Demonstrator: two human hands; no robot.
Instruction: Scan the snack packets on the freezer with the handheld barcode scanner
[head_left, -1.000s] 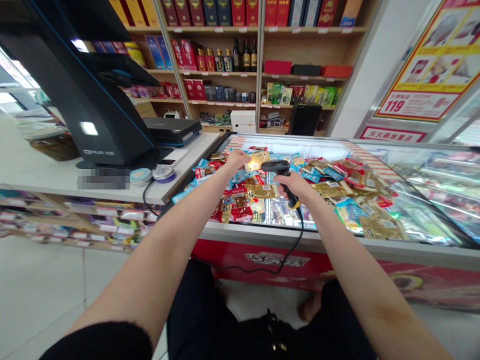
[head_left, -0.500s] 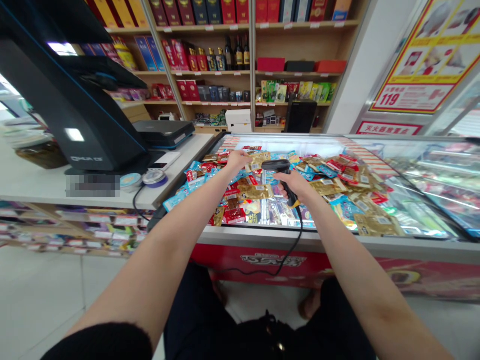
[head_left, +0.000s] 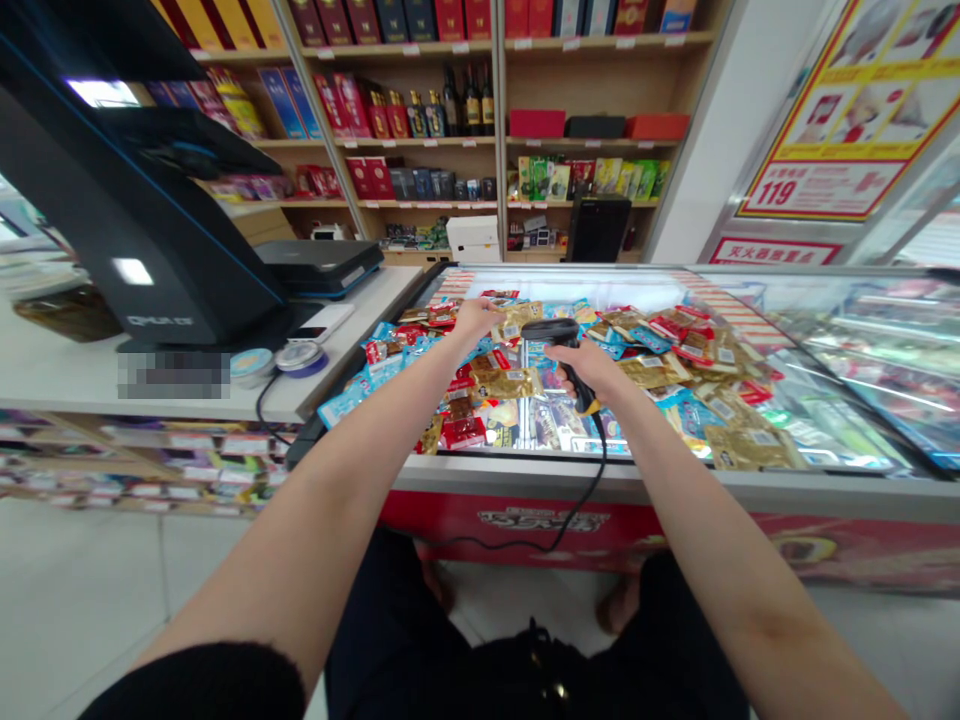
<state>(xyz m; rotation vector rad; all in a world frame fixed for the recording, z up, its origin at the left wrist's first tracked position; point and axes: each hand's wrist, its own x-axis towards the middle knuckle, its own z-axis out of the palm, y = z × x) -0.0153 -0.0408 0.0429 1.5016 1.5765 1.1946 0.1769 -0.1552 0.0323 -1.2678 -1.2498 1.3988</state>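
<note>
The right hand [head_left: 589, 368] had its fingers clamped around a black plastic barcode scanner [head_left: 561, 345], aimed at the left hand [head_left: 476, 318]. Those fingers were together above shiny snack packets [head_left: 495, 385] in a long red freezer [head_left: 600, 475]. I could not tell if they held one.

Scanner handle [head_left: 577, 392] hidden by R hand [head_left: 592, 368]; packet print [head_left: 506, 382] nr grip too small to read; boxes [head_left: 450, 18] above cut off at top.

Wooden store shelves [head_left: 420, 142], white counter [head_left: 67, 375], pale tile floor [head_left: 75, 590]
</note>
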